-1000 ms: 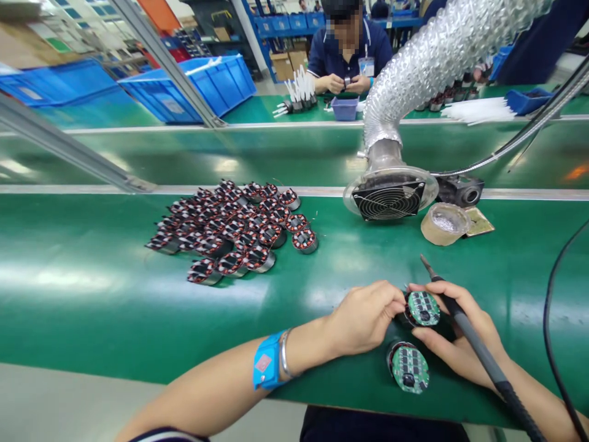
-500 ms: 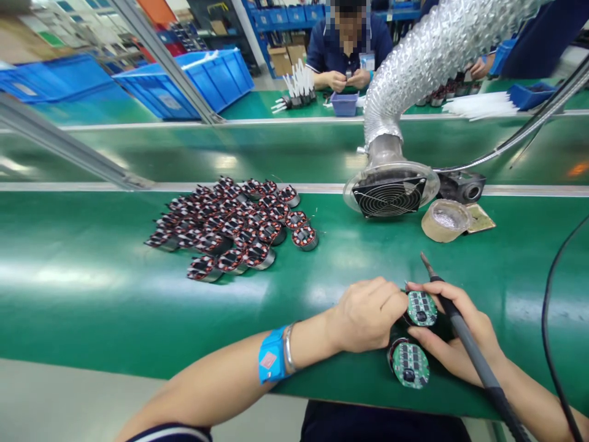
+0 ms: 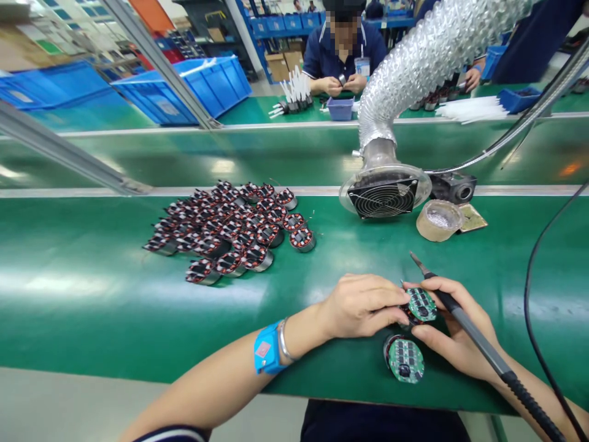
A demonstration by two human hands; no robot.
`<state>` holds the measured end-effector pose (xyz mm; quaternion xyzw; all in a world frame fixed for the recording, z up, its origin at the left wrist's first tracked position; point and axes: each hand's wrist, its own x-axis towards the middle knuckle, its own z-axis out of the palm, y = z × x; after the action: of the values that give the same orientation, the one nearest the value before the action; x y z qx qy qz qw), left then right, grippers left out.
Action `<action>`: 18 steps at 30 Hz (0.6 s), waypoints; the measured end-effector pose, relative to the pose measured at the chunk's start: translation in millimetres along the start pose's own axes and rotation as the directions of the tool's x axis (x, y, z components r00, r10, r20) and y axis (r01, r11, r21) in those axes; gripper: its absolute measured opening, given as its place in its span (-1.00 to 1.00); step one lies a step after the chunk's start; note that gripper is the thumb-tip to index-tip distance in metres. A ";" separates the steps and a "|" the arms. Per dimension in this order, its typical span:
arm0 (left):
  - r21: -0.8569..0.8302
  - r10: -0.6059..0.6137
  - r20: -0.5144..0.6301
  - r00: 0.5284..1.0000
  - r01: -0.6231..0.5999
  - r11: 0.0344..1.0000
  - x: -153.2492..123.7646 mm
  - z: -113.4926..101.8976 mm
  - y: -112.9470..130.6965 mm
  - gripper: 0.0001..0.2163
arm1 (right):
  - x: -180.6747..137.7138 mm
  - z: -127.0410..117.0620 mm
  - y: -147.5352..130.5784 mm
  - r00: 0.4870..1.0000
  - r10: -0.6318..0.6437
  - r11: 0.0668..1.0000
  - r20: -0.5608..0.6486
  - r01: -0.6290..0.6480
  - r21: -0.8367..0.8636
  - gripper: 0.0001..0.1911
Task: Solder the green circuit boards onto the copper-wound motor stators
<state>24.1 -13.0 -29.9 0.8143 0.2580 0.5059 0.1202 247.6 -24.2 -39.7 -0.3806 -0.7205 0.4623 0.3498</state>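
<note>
My left hand (image 3: 365, 307) pinches the left edge of a round green circuit board (image 3: 421, 304) between thumb and fingers. The board sits tilted over a motor stator whose dark, copper-wound side shows beneath it. My right hand (image 3: 464, 337) steadies this assembly from the right with thumb and fingertips. Across that same hand lies a soldering iron (image 3: 467, 322), its tip pointing up and left, away from the board. Just below stands a second stator with a round green board (image 3: 405, 361) on top, touched by neither hand.
Many wound stators (image 3: 225, 227) are clustered on the green bench at left. A fume extractor fan (image 3: 384, 197) hangs on a silver duct (image 3: 414, 73). Behind my hands are a tape roll (image 3: 439, 221) and a soldering iron holder (image 3: 453, 187). A cable (image 3: 529, 288) loops at right; a co-worker (image 3: 345, 55) sits opposite.
My left hand's fingers have straightened from a curled grip into a pinch at the board's edge. The held board has tilted, exposing more of the stator below. The whole view has shifted slightly.
</note>
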 end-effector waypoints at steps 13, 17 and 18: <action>0.165 0.256 0.248 0.934 -0.301 0.939 7.2 -24.2 -4.3 -0.79 | -0.6 -1.7 2.2 0.990 0.090 0.983 0.109 -0.106 0.153 -0.42; 0.170 0.276 0.272 0.922 -0.328 0.929 9.8 -27.2 1.4 -0.78 | -0.9 -2.5 1.3 0.990 0.094 0.986 0.103 -0.107 0.126 -0.43; 0.169 0.281 0.269 0.921 -0.333 0.928 9.5 -26.8 2.1 -0.78 | -1.0 -2.6 1.0 0.991 0.089 0.987 0.104 -0.102 0.121 -0.42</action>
<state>4.3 -11.4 -9.4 0.9080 0.1624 0.3859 -0.0181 250.5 -23.8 -39.9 -0.3687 -0.6871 0.5413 0.3146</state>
